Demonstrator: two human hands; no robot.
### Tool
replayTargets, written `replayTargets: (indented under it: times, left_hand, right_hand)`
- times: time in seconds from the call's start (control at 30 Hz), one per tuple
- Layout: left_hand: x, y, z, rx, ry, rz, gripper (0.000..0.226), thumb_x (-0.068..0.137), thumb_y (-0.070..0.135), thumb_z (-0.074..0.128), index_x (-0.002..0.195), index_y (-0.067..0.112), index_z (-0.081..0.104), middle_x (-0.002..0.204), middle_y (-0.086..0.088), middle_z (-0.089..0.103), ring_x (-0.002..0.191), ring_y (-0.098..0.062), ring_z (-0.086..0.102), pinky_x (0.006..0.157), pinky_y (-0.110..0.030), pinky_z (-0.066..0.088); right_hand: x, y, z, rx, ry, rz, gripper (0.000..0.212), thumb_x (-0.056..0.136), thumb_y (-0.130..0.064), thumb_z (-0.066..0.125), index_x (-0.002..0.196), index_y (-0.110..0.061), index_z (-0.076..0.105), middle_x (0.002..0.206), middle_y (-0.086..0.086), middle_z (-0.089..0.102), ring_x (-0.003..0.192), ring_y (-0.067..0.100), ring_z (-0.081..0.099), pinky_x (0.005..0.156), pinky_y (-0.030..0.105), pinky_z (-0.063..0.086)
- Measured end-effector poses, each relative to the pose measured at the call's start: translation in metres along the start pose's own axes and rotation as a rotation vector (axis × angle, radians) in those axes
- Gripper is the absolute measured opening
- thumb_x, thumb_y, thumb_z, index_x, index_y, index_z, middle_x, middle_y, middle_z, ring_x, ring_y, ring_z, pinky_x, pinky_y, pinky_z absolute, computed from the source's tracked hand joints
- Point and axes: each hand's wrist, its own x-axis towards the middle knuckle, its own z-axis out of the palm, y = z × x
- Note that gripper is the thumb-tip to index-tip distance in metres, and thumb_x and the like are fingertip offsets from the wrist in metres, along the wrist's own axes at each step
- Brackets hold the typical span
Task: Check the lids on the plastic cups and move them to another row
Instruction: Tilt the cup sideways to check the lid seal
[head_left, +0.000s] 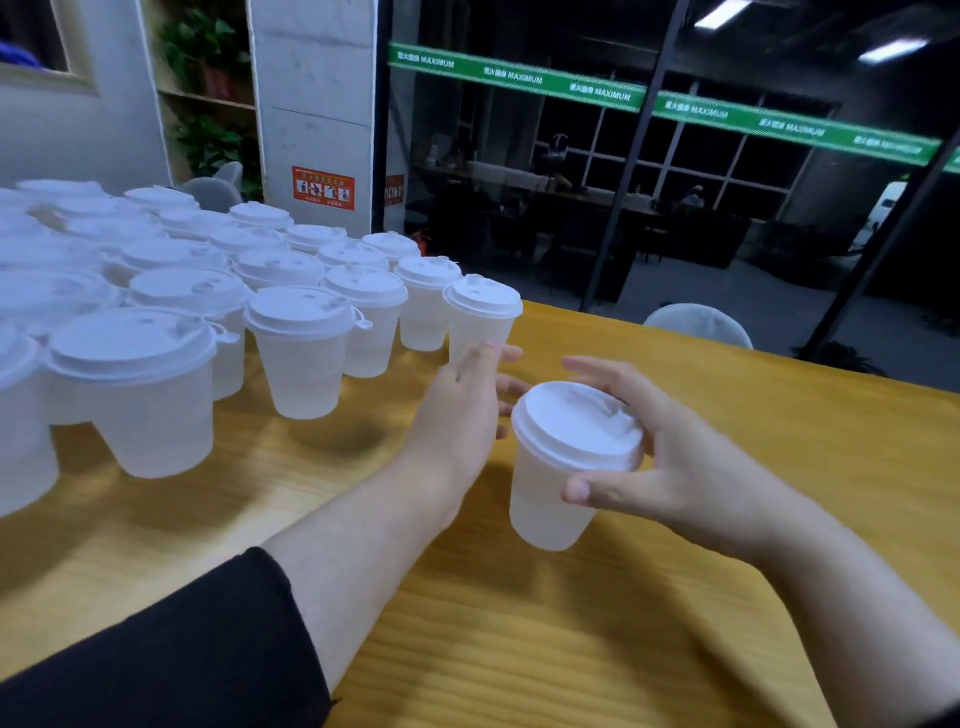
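From the head view, the only one I have, I see my right hand (670, 457) gripping one lidded cup (561, 467) out in front of me, thumb curled across the near side of the wall just under the rim and the fingers wrapped round the far side of its lid (576, 421); I judge that hold lets me squeeze the rim and feel whether the lid sits tight. The cup looks lifted off the wooden table (519, 649), tilted a little, though I cannot tell for certain that its base is clear. My left hand (462, 410) is spread and holds nothing, fingers relaxed and reaching toward the lone cup (480, 322) at the right end of the packed rows (208, 291); its fingertips lie in front of that cup's wall, but whether they touch it I cannot tell. The rows crowd the left half of the table, so the bare wood to the right seems the sensible place for a checked cup. My black sleeve (182, 660) sits pushed up the left forearm.
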Motion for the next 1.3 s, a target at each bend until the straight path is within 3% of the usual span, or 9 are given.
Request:
replayTargets:
  times: [0.13,0.23,0.4,0.47,0.6,0.8,0.93,1.07,1.3]
  left_hand:
    - [0.003,-0.010,0.001,-0.024,-0.128,-0.206,0.046,0.110,0.047,0.035,0.110,0.019,0.073,0.105,-0.006,0.079,0.100,-0.027,0.073,0.095,-0.041,0.057]
    - [0.003,-0.014,0.004,-0.106,-0.240,-0.248,0.048,0.108,0.051,0.039,0.121,0.021,0.073,0.114,-0.006,0.078,0.110,-0.029,0.072,0.106,-0.052,0.052]
    - [-0.012,-0.007,0.012,-0.504,-0.441,-0.407,0.050,0.105,0.053,0.050,0.133,0.017,0.069,0.109,-0.010,0.070,0.090,-0.029,0.065,0.081,-0.041,0.061]
    - [-0.016,-0.003,0.015,-0.608,-0.440,-0.464,0.048,0.101,0.054,0.056,0.127,0.018,0.072,0.099,-0.005,0.068,0.076,-0.023,0.061,0.069,-0.032,0.056]
    - [-0.019,0.000,0.015,-0.497,-0.390,-0.534,0.032,0.100,0.050,0.052,0.106,0.024,0.070,0.077,-0.001,0.062,0.057,-0.018,0.049,0.043,-0.021,0.036]
    - [-0.028,0.000,0.022,-0.449,-0.337,-0.576,0.030,0.098,0.045,0.051,0.100,0.022,0.071,0.073,-0.005,0.061,0.053,-0.020,0.047,0.039,-0.020,0.029]
    - [-0.029,0.002,0.026,-0.497,-0.214,-0.524,0.033,0.095,0.048,0.059,0.102,0.020,0.076,0.076,-0.006,0.065,0.050,-0.021,0.047,0.037,-0.020,0.028]
    - [-0.027,0.001,0.025,-0.456,-0.104,-0.483,0.034,0.094,0.050,0.063,0.100,0.019,0.076,0.072,-0.004,0.066,0.047,-0.020,0.047,0.038,-0.022,0.029]
    - [-0.026,0.003,0.019,-0.416,-0.372,-0.598,0.036,0.093,0.062,0.057,0.093,0.029,0.073,0.074,0.000,0.062,0.050,-0.018,0.046,0.039,-0.019,0.027]
  right_hand:
    - [0.004,-0.002,0.008,0.015,0.088,-0.018,0.081,0.063,-0.061,0.088,0.131,-0.061,0.045,0.124,-0.040,0.056,0.118,-0.012,0.054,0.089,0.009,0.046]
    - [0.003,-0.002,0.008,0.105,0.277,-0.042,0.080,0.063,-0.059,0.086,0.133,-0.053,0.048,0.119,-0.034,0.059,0.113,-0.011,0.056,0.083,0.005,0.045]
    - [0.001,-0.009,0.010,0.261,0.515,-0.064,0.075,0.066,-0.056,0.079,0.134,-0.041,0.051,0.116,-0.019,0.067,0.104,-0.009,0.062,0.077,0.006,0.046]
    - [-0.001,-0.014,0.007,0.245,0.493,-0.043,0.076,0.065,-0.065,0.076,0.135,-0.046,0.051,0.115,-0.023,0.066,0.106,-0.011,0.061,0.077,0.004,0.045]
    - [-0.009,-0.013,-0.006,0.146,0.326,-0.070,0.084,0.064,-0.078,0.065,0.141,-0.047,0.052,0.126,-0.033,0.062,0.117,-0.019,0.053,0.083,-0.001,0.040]
    - [-0.017,-0.014,-0.008,0.013,0.229,-0.110,0.076,0.069,-0.074,0.067,0.141,-0.056,0.047,0.136,-0.035,0.053,0.128,-0.009,0.049,0.094,0.018,0.043]
    - [-0.011,-0.013,-0.001,0.120,0.347,-0.076,0.069,0.068,-0.073,0.069,0.134,-0.056,0.055,0.128,-0.031,0.061,0.121,-0.007,0.056,0.087,0.012,0.045]
    - [-0.006,-0.011,0.006,0.143,0.433,-0.032,0.081,0.063,-0.079,0.065,0.138,-0.050,0.055,0.129,-0.029,0.062,0.121,-0.009,0.055,0.086,0.013,0.046]
    - [-0.017,-0.013,-0.006,0.087,0.320,-0.077,0.081,0.070,-0.076,0.062,0.144,-0.045,0.051,0.130,-0.036,0.058,0.122,-0.014,0.052,0.085,0.000,0.039]
